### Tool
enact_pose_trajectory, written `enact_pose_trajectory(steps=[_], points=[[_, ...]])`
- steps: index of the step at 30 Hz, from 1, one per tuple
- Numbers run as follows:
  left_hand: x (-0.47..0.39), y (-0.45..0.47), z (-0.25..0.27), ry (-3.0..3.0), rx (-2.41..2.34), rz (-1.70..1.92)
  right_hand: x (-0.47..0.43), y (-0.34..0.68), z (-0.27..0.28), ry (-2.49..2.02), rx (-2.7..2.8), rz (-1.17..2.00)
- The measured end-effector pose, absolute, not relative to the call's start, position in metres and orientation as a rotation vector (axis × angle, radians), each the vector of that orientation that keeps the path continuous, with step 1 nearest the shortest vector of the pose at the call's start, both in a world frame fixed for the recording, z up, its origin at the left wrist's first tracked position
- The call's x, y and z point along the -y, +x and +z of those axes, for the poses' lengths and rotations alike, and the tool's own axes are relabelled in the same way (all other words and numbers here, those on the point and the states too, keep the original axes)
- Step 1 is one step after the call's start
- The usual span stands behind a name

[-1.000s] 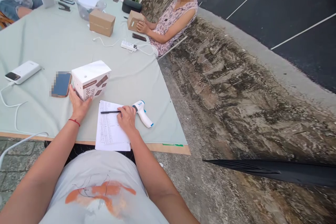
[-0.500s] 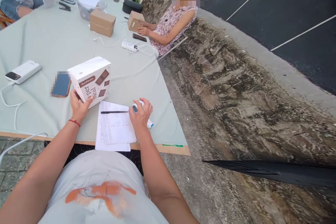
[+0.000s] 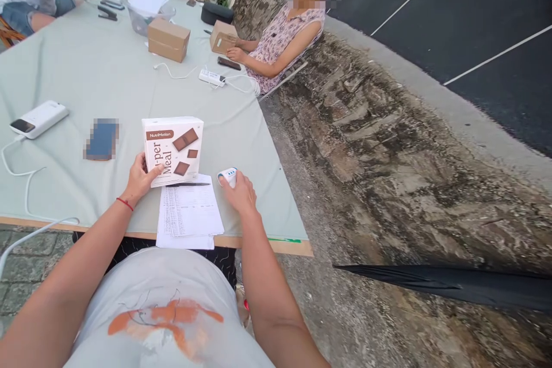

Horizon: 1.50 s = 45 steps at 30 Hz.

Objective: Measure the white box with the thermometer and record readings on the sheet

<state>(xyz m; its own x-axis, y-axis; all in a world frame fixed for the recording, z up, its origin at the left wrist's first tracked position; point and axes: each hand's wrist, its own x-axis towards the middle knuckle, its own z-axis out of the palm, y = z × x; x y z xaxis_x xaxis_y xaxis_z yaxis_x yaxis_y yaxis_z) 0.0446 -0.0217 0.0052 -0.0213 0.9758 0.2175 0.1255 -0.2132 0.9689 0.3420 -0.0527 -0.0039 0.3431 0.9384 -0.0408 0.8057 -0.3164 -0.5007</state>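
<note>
My left hand (image 3: 144, 175) grips the lower left side of a white NutriMotion box (image 3: 175, 149), thumb across its printed front. The box is tilted and shows brown squares and lettering. My right hand (image 3: 241, 191) is closed around a small white-and-blue handheld device (image 3: 228, 176); its exact kind is unclear and fingers cover part of it. Between the hands lie printed sheets (image 3: 192, 213), with a black pen (image 3: 190, 184) across their top, just below the box. A blurred-out phone (image 3: 102, 139) rests left of the box.
A white power bank (image 3: 38, 119) with a cable lies at left. Farther back stand a cardboard box (image 3: 169, 39), a power strip (image 3: 212, 77) and a plastic tub (image 3: 149, 14). A person at right handles another carton (image 3: 223, 37). Two other people sit at the far side.
The NutriMotion box has moved right and towards me, its front now turned to face me. My right hand has turned the device, so its far end points away from me.
</note>
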Motion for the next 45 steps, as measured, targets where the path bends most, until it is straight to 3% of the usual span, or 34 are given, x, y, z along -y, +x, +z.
enact_pose_trajectory(steps=[8, 13, 18, 22, 45], points=[[0.022, 0.045, 0.010, 1.472, -1.227, 1.290, 0.063, 0.348, 0.018, -2.513, 1.536, 0.566], [0.023, 0.046, 0.013, 1.496, -1.203, 1.274, 0.065, 0.342, 0.027, -2.061, 1.338, 0.715], [0.024, 0.047, 0.015, 1.538, -1.151, 1.285, 0.076, 0.301, 0.047, -1.491, 1.180, 1.085], [0.024, 0.047, 0.016, 1.602, -1.119, 1.315, 0.087, 0.261, 0.049, -1.356, 1.195, 1.268], [0.018, 0.044, 0.004, 1.447, -1.186, 1.254, 0.085, 0.227, 0.004, -1.397, 1.103, 1.264]])
